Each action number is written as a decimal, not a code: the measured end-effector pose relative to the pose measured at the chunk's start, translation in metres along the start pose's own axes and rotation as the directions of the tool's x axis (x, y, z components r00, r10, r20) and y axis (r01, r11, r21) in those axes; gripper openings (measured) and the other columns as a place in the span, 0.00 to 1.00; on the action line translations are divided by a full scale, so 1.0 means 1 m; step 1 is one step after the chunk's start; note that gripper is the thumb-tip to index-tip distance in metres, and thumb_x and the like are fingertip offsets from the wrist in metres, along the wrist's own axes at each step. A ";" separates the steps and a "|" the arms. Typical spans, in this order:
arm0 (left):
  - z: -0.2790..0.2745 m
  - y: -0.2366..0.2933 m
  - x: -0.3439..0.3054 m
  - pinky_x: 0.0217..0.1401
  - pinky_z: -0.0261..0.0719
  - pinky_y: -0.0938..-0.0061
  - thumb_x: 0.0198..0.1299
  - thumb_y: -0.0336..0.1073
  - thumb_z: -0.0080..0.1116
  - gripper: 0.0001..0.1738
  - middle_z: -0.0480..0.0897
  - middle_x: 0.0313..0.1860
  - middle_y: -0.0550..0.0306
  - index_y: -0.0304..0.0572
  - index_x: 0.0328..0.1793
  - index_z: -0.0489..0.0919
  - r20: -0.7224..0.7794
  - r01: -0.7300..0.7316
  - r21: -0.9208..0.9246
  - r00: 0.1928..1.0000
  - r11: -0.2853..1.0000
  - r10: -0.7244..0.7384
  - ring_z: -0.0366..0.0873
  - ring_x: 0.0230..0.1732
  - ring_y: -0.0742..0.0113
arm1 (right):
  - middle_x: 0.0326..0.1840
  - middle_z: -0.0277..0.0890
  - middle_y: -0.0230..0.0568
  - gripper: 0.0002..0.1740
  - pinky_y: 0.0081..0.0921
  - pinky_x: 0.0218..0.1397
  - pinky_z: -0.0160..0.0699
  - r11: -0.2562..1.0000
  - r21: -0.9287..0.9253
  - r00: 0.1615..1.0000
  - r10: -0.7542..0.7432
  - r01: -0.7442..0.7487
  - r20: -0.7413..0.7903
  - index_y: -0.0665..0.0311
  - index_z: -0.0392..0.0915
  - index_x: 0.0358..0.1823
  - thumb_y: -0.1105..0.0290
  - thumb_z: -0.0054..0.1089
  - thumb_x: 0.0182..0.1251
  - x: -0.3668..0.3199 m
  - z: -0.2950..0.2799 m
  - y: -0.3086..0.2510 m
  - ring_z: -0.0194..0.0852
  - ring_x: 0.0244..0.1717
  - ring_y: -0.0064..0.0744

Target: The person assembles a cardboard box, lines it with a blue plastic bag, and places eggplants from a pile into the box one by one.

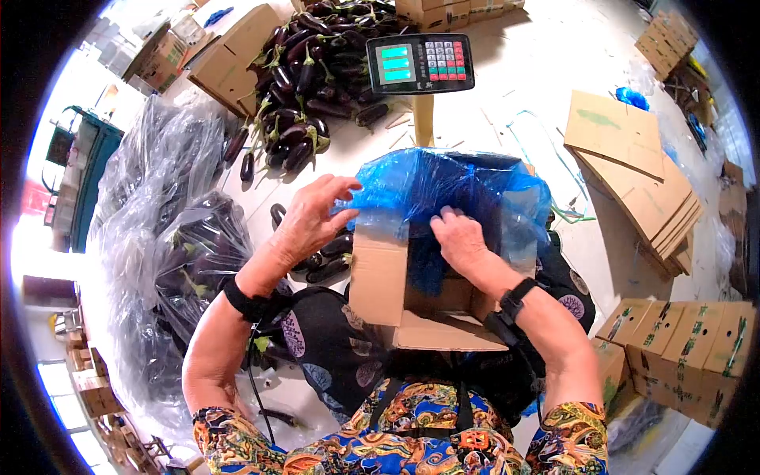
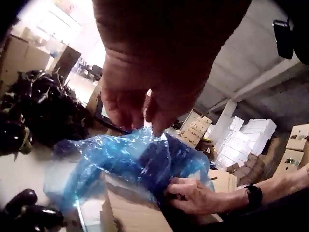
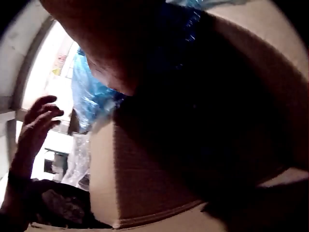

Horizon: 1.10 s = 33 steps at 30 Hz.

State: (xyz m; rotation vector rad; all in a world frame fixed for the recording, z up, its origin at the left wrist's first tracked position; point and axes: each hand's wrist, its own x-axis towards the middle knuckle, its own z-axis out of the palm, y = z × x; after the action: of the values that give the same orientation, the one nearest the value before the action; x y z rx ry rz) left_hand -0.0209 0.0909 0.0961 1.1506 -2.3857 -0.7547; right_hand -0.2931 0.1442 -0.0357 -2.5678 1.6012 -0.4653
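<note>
Item 1: cardboard box [image 1: 378,279], open-topped, standing on the floor right in front of the seated person, against the knees.
Item 2: blue plastic bag [image 1: 451,186], draped over the box's mouth and hanging down inside it. It covers the far and right rims, while the near left wall is bare.
Item 3: left hand [image 1: 309,220], fingers spread and only slightly bent, fingertips [image 2: 155,126] touching the bag's edge at the box's left corner.
Item 4: right hand [image 1: 459,239], just inside the box, fingers curled and gripping the bag's film at the rim.
Item 5: eggplants [image 1: 305,75], a large dark heap on the floor beyond the box, and a few loose eggplants [image 1: 328,265] just left of it.
Item 6: scale display [image 1: 419,63] on a post behind the box.
Item 7: clear plastic sacks [image 1: 170,229] on the left, with eggplants inside.
Item 8: flattened cartons [image 1: 633,174], stacked on the right.
Item 9: printed boxes [image 1: 681,348], near right.
</note>
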 end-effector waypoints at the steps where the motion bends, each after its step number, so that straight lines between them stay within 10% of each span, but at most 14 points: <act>1: -0.003 0.004 -0.002 0.49 0.81 0.66 0.54 0.29 0.65 0.26 0.79 0.50 0.48 0.41 0.61 0.75 0.025 0.026 0.025 0.999 0.999 -0.027 0.80 0.49 0.55 | 0.38 0.72 0.45 0.08 0.37 0.40 0.79 0.998 0.055 0.999 0.038 -0.038 -0.017 0.63 0.74 0.37 0.78 0.57 0.54 -0.004 -0.004 0.002 0.76 0.37 0.46; 5: 0.005 0.013 0.000 0.64 0.73 0.61 0.46 0.32 0.73 0.43 0.73 0.61 0.44 0.45 0.71 0.67 0.086 -0.049 0.171 0.996 0.984 0.034 0.72 0.62 0.47 | 0.35 0.76 0.44 0.03 0.27 0.32 0.76 0.863 0.503 0.993 0.094 -0.047 -0.068 0.63 0.69 0.37 0.74 0.54 0.67 -0.017 -0.070 -0.003 0.73 0.28 0.36; 8: 0.020 0.023 0.006 0.72 0.63 0.57 0.38 0.33 0.78 0.53 0.69 0.65 0.43 0.46 0.74 0.63 0.160 -0.149 0.226 0.980 0.963 0.114 0.64 0.68 0.42 | 0.33 0.78 0.38 0.03 0.17 0.26 0.68 0.247 0.850 0.883 0.202 -0.465 0.424 0.62 0.68 0.38 0.73 0.52 0.68 -0.021 -0.140 -0.010 0.67 0.23 0.21; 10: 0.027 0.041 0.009 0.73 0.64 0.57 0.36 0.34 0.79 0.55 0.68 0.66 0.43 0.47 0.75 0.63 0.165 -0.189 0.224 0.974 0.956 0.154 0.64 0.68 0.43 | 0.33 0.78 0.34 0.02 0.10 0.22 0.59 0.068 0.898 0.883 0.229 -0.435 0.410 0.61 0.67 0.39 0.73 0.51 0.70 -0.032 -0.167 -0.009 0.60 0.21 0.11; 12: 0.041 0.044 0.009 0.63 0.69 0.53 0.44 0.32 0.71 0.36 0.73 0.56 0.50 0.46 0.64 0.71 0.160 -0.249 0.283 0.965 0.926 0.210 0.68 0.62 0.45 | 0.30 0.76 0.33 0.04 0.10 0.21 0.58 -0.065 0.905 0.874 0.238 -0.420 0.423 0.61 0.68 0.39 0.70 0.52 0.72 -0.046 -0.197 -0.008 0.63 0.20 0.12; 15: 0.046 0.044 0.011 0.44 0.71 0.54 0.52 0.27 0.58 0.10 0.75 0.32 0.53 0.44 0.42 0.76 0.224 -0.324 0.251 0.936 0.912 0.271 0.75 0.42 0.46 | 0.27 0.74 0.30 0.05 0.11 0.21 0.59 0.049 0.855 0.848 0.166 -0.517 0.503 0.60 0.68 0.39 0.70 0.55 0.70 -0.070 -0.231 -0.009 0.62 0.19 0.12; 18: 0.036 0.066 -0.018 0.40 0.75 0.55 0.55 0.28 0.57 0.04 0.77 0.30 0.50 0.45 0.37 0.76 0.297 -0.294 -0.014 0.911 0.956 0.285 0.79 0.37 0.46 | 0.26 0.74 0.30 0.06 0.17 0.22 0.64 0.296 0.723 0.767 0.057 -0.625 0.639 0.62 0.72 0.40 0.70 0.58 0.67 -0.105 -0.249 0.001 0.66 0.22 0.15; 27: 0.081 0.111 -0.163 0.43 0.74 0.54 0.53 0.31 0.56 0.03 0.76 0.33 0.53 0.45 0.34 0.76 0.736 -0.215 0.040 0.667 0.976 0.117 0.78 0.42 0.50 | 0.28 0.81 0.49 0.09 0.46 0.35 0.79 0.924 0.362 0.747 -0.152 -0.125 0.648 0.63 0.81 0.39 0.70 0.54 0.61 -0.199 -0.162 -0.037 0.82 0.32 0.52; 32: 0.176 0.052 -0.192 0.50 0.72 0.48 0.51 0.33 0.57 0.16 0.79 0.45 0.46 0.44 0.48 0.81 0.551 -0.351 0.286 0.821 0.892 0.146 0.78 0.47 0.45 | 0.45 0.80 0.58 0.16 0.47 0.48 0.81 0.994 0.058 0.794 0.041 -0.095 0.607 0.67 0.80 0.47 0.73 0.52 0.58 -0.219 -0.082 -0.045 0.81 0.42 0.57; 33: 0.183 0.051 -0.189 0.51 0.72 0.46 0.51 0.33 0.57 0.18 0.80 0.47 0.44 0.44 0.51 0.82 0.462 -0.394 0.340 0.861 0.854 0.213 0.78 0.48 0.43 | 0.47 0.79 0.57 0.16 0.46 0.50 0.79 0.995 0.095 0.929 -0.018 -0.019 0.370 0.67 0.79 0.48 0.74 0.52 0.58 -0.220 -0.070 -0.041 0.79 0.47 0.56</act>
State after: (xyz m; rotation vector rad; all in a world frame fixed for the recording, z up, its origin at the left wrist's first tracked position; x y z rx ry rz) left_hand -0.0397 0.3232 -0.0355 0.7549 -3.1102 -0.3977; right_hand -0.3684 0.3641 -0.0067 -2.3999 1.4078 -0.0466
